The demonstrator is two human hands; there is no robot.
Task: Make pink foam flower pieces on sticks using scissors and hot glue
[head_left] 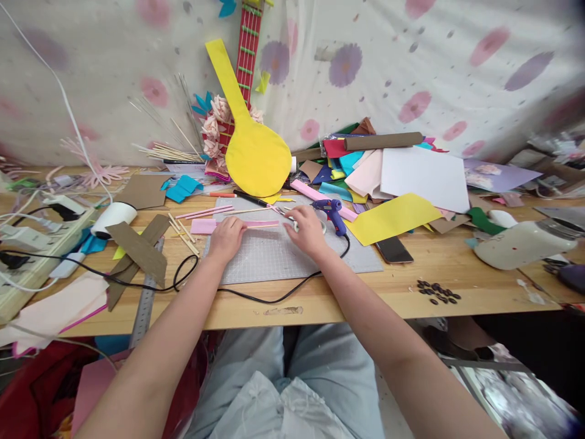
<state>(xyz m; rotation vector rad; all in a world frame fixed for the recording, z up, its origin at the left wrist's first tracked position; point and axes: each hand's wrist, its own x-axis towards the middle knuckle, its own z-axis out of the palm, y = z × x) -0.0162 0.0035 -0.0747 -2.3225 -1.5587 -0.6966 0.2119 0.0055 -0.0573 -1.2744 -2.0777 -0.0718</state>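
Observation:
My left hand (pixel 227 239) is closed at the left of the grey cutting mat (pixel 260 262), its fingertips pinching a thin wooden stick (pixel 265 226) that points right. A strip of pink paper (pixel 203 226) lies along the stick and under this hand. My right hand (pixel 307 231) is curled around a white roll of tape (pixel 323 227), mostly hidden beneath the palm; its thumb is near the stick's right end. Scissors (pixel 278 210) lie just beyond my fingers. A blue glue gun (pixel 333 214) rests right of this hand.
A yellow banjo-shaped cutout (pixel 258 155) leans at the back. Paper sheets (pixel 423 177) are piled back right. A phone (pixel 394 250), dark beads (pixel 437 291) and a white bottle-like object (pixel 523 244) lie right. Cardboard strips (pixel 139 250), a steel ruler (pixel 145 305) and a black cord (pixel 269 301) lie nearer.

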